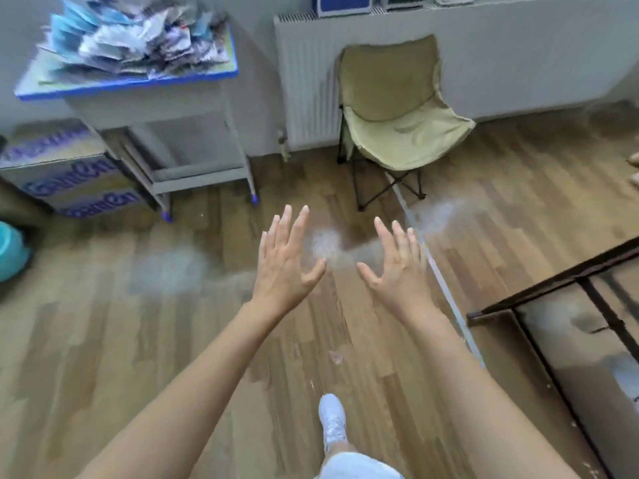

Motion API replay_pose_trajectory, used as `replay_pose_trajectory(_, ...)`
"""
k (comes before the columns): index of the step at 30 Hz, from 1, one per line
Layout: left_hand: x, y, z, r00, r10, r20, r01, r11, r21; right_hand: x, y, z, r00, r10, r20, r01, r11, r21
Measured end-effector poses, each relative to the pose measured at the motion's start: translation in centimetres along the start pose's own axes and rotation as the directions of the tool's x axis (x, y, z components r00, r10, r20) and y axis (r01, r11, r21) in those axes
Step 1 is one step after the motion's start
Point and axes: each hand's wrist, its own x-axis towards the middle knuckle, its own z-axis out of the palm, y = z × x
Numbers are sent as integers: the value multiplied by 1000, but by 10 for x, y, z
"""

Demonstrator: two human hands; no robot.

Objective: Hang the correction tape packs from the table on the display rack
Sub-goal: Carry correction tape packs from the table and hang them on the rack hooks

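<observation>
Blue-edged counter (193, 77), upper left, standing on the wooden floor (138, 340). A loose, overlapping heap of packs (138, 36) lies on its top. Their print is too blurred to read.

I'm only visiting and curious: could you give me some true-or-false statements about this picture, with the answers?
1. The left hand and right hand both hold nothing, fingers spread. True.
2. The correction tape packs lie piled on the blue-edged table. True.
3. The folding chair lies tipped on its side. False: it stands upright beside the radiator.
4. The cardboard boxes sit on the table. False: they are stacked on the floor beside it.
</observation>
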Motion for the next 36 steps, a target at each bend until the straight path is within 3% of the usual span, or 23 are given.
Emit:
replay_pose_trajectory(6,61,-63,-44,978,-193,-83,197,979,43,99,-73,20,985,-156,69,165,975,-150)
replay_pose_trajectory(15,142,-164,-96,913,-376,-160,391,917,73,219,-179,45,939,-307,158,333,925,-181)
replay_pose_trajectory(25,297,-300,-177,908,-380,-177,398,914,79,384,-319,84,939,-320,123,337,927,-163)
replay_pose_trajectory(36,437,-405,-225,904,-380,-193,396,917,48,540,-419,122,931,-342,123,359,920,-155)
